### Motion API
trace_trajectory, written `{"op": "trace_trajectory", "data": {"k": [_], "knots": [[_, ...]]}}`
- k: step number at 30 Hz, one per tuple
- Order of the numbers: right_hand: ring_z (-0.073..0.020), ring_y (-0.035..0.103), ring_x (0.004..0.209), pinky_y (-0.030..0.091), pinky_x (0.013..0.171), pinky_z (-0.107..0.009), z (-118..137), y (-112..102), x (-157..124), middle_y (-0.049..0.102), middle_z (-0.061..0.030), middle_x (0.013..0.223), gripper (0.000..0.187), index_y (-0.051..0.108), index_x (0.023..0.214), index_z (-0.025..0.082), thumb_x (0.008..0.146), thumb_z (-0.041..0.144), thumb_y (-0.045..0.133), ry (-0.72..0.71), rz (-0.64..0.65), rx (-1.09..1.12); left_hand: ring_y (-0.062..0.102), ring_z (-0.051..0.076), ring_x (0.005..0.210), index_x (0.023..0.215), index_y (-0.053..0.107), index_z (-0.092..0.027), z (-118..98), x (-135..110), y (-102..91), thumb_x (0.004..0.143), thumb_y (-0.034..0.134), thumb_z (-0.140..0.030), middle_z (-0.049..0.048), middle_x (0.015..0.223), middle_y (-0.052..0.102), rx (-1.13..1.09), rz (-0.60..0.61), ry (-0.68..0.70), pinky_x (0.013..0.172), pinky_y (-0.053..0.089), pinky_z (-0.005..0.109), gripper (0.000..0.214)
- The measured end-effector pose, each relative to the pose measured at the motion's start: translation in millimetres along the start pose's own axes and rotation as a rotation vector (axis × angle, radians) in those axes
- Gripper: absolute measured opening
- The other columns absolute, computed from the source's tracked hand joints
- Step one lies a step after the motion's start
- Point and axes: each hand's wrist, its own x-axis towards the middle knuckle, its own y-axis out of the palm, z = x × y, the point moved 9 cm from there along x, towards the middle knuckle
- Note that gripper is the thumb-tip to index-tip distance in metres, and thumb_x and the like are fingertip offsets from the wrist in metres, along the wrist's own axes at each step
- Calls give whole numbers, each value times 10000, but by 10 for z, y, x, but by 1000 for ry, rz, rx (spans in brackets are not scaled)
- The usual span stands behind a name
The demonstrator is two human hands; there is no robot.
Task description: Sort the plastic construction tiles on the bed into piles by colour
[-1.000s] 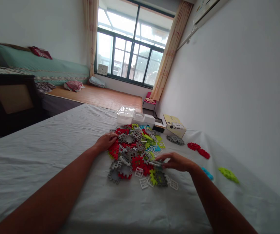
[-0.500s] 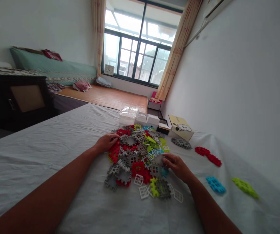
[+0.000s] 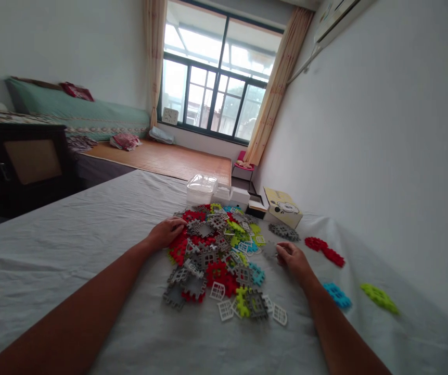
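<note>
A grey interlocking plastic building piece (image 3: 271,250) is pinched in the fingers of my right hand (image 3: 293,259), just right of the pile and low over the bed sheet. My left hand (image 3: 164,233) rests at the pile's left edge, fingers loosely bent and touching pieces beside a red piece (image 3: 179,252); I make out nothing held in it. Between the hands lies the mixed heap, with grey window-like pieces (image 3: 208,258), lime pieces (image 3: 234,226), a blue piece (image 3: 257,273) and white lattice windows (image 3: 226,310).
Sorted apart on the right are grey (image 3: 284,232), red (image 3: 324,251), blue (image 3: 337,296) and lime (image 3: 380,298) groups of pieces. Behind the pile stand a clear plastic box (image 3: 201,188), small white boxes (image 3: 240,195) and a yellow cartoon box (image 3: 283,205).
My right hand has moved right, carrying the grey piece off the pile and uncovering the blue piece. My left hand stays at the pile's left edge. The view has shifted slightly.
</note>
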Motion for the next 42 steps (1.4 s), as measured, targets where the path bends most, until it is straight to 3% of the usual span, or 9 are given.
{"op": "trace_trajectory", "data": {"k": [7, 12, 17, 23, 30, 33, 35, 37, 42], "knots": [[-139, 610, 569, 537, 549, -279, 84, -352, 511, 625, -31, 683, 250, 567, 792, 171, 630, 337, 660, 39, -188, -66, 593, 181, 967, 953, 672, -237, 8, 0, 1, 814, 397, -387, 20, 1034, 662, -14, -5, -5, 890, 434, 271, 342], [-145, 606, 572, 520, 506, -265, 140, -472, 712, 637, -57, 751, 311, 561, 914, 158, 667, 347, 575, -12, -335, -168, 589, 179, 967, 948, 671, -226, -3, -5, -2, 818, 393, -375, 24, 1029, 662, -8, -8, -8, 889, 432, 275, 341], [-168, 620, 696, 521, 599, -289, 237, -82, 572, 663, -63, 908, 343, 606, 968, 182, 690, 378, 564, -157, -186, -294, 587, 179, 972, 957, 666, -226, -20, -10, -2, 818, 395, -374, 24, 1039, 658, 5, 4, -14, 888, 431, 273, 339], [-223, 552, 1007, 406, 906, -377, 377, 555, 231, 643, -77, 1084, 341, 622, 1072, 196, 792, 339, 489, -532, 79, -766, 584, 169, 978, 951, 665, -237, -27, -11, -11, 818, 399, -373, 14, 1039, 659, 6, 5, -26, 896, 425, 257, 327], [-199, 558, 965, 387, 870, -313, 480, 706, 74, 680, -61, 979, 275, 656, 1001, 225, 865, 307, 432, -624, 85, -992, 588, 176, 969, 953, 668, -235, -26, -5, -9, 817, 406, -381, 22, 1030, 661, -2, 8, -19, 891, 431, 270, 330], [-202, 572, 942, 387, 839, -310, 598, 604, 82, 680, -82, 946, 300, 649, 1010, 214, 883, 308, 393, -608, -20, -1041, 588, 181, 967, 963, 666, -225, -4, -2, 3, 823, 400, -379, 30, 1041, 654, -12, 6, -10, 887, 433, 280, 339], [-210, 583, 926, 394, 819, -314, 666, 375, 116, 673, -99, 959, 331, 636, 1032, 199, 886, 329, 369, -559, -145, -1017, 588, 179, 964, 969, 664, -225, 17, -1, 13, 825, 396, -380, 31, 1042, 651, -14, 8, -13, 885, 433, 282, 341], [-212, 601, 888, 415, 783, -308, 636, 102, 171, 678, -94, 948, 350, 636, 1024, 195, 870, 367, 373, -467, -178, -943, 587, 177, 963, 972, 663, -231, 27, 1, 18, 825, 395, -382, 26, 1040, 651, -14, 11, -12, 886, 432, 281, 341], [-226, 630, 821, 449, 745, -310, 308, -233, 219, 704, -51, 863, 366, 691, 870, 205, 785, 468, 451, -248, 152, -822, 591, 178, 957, 969, 670, -237, 26, 14, 18, 817, 403, -388, 22, 1025, 662, -5, 10, -1, 886, 432, 276, 342]]}}
